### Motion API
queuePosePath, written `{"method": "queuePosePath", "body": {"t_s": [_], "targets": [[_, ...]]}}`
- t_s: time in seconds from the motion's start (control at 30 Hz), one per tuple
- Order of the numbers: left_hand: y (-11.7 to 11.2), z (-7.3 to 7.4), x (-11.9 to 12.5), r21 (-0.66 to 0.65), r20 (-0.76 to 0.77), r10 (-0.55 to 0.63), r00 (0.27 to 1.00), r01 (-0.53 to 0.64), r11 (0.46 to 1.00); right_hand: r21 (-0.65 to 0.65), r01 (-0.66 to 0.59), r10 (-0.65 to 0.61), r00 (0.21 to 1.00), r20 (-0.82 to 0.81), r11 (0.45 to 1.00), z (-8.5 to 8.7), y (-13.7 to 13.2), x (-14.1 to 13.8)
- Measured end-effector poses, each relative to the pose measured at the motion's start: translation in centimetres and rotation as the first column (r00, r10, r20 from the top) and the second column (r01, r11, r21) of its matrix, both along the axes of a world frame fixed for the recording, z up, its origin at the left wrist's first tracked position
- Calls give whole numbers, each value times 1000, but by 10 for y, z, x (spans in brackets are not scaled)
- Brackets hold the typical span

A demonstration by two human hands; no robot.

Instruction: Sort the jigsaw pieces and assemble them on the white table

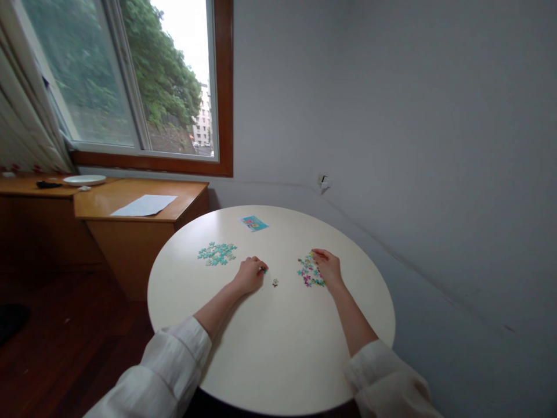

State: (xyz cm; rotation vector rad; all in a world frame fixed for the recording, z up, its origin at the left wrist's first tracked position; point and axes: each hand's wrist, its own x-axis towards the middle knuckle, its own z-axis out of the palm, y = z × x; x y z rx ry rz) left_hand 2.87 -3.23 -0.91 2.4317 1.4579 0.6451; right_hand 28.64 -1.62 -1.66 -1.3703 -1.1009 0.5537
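My left hand (251, 275) rests near the middle of the round white table (278, 348), its fingers closed on a small puzzle piece (263, 270) with some teal on it. Just right of that hand lies a small puzzle piece (275, 283), apart from the others. Over a pile of multicoloured puzzle pieces (307, 273) is my right hand (327, 267), thumb and fingers pinched at the pile's far edge. Whether a piece sits between those fingertips is too small to make out. Farther left, beyond my left hand, spreads a pile of teal puzzle pieces (217, 253).
A small blue picture card (254, 223) lies at the table's far side. To the left stands a wooden desk (191, 200) with a sheet of paper (144, 205) and a white plate (85, 180). A grey wall (391, 145) borders the table on the right.
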Motion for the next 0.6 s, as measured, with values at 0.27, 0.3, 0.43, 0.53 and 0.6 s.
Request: {"method": "queuePosePath", "body": {"t_s": [0.27,0.3,0.43,0.53,0.6], "targets": [[-1,1,0,11,1,-1,1000,1,1000,27,5,-4,1000,-27,1000,0,-1,-1],[-1,1,0,11,0,0,1000,0,1000,23,5,-4,999,-46,1000,0,-1,-2],[-1,0,0,12,3,3,1000,-3,1000,-15,-4,2,992,-126,1000,3,-3,-5],[-1,0,0,14,6,2,1000,-2,1000,-38,-1,-4,993,-118,999,5,-5,-7],[-1,0,1,15,11,0,1000,0,1000,-38,3,-7,994,-107,999,6,-5,-7]]}}
